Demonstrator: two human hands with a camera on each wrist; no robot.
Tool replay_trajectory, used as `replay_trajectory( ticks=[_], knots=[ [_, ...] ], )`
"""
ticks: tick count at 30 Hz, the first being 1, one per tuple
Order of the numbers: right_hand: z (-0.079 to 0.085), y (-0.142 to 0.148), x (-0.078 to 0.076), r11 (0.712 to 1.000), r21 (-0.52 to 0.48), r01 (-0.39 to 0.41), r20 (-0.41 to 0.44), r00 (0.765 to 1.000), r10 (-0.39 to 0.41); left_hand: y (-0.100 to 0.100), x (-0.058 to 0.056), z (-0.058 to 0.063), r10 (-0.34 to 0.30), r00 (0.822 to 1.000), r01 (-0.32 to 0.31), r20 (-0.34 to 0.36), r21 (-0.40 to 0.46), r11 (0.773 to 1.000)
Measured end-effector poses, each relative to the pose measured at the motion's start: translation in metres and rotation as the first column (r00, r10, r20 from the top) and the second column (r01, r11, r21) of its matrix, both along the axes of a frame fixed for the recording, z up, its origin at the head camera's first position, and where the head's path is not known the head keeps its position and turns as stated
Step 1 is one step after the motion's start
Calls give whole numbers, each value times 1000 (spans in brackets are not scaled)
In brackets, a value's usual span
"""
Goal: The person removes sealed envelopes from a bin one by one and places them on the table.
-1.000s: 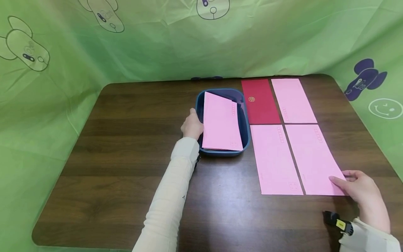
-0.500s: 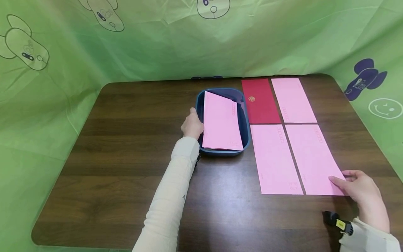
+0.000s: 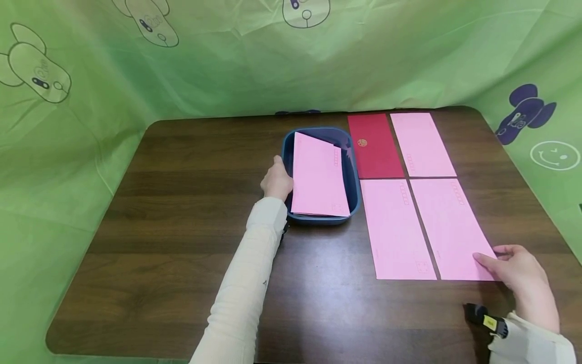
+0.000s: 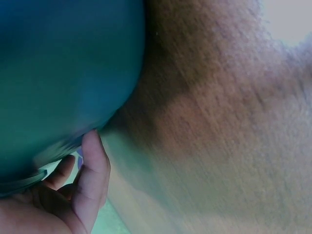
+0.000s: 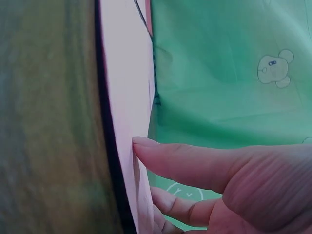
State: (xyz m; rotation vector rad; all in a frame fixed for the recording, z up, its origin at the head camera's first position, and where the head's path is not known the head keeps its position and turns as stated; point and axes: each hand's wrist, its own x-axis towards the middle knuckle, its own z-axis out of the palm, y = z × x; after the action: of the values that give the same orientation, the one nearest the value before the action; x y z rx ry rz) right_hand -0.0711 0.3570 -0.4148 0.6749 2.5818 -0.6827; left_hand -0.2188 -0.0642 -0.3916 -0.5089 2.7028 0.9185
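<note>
Blue tub [image 3: 320, 221], envelope stack [image 3: 318, 177] inside; left hand [image 3: 277, 180] curled on left edge, likely steadying. Right of tub: right hand [image 3: 523, 270] pinching outer pink envelope [image 3: 450, 227] by corner, likely aligning.

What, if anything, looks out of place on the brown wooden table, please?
The red paper rectangle with a gold emblem differs from three pink paper envelopes laid out with it. The far pink envelope looks turned around: its printed boxes sit at the near end, unlike the near two.
</note>
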Motion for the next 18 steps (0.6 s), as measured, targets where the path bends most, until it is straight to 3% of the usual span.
replay_trajectory(
  ticks=[10, 18],
  knots=[
    [3, 0, 1, 999, 25, -42, -14, 999, 42, 0, 0, 0, 2, 1000, -2, 1, -3, 1000],
    [12, -10, 4, 996, 86, -18, -153, 988, 31, 0, -2, -1, 4, 1000, -4, 13, 6, 1000]
  ],
)
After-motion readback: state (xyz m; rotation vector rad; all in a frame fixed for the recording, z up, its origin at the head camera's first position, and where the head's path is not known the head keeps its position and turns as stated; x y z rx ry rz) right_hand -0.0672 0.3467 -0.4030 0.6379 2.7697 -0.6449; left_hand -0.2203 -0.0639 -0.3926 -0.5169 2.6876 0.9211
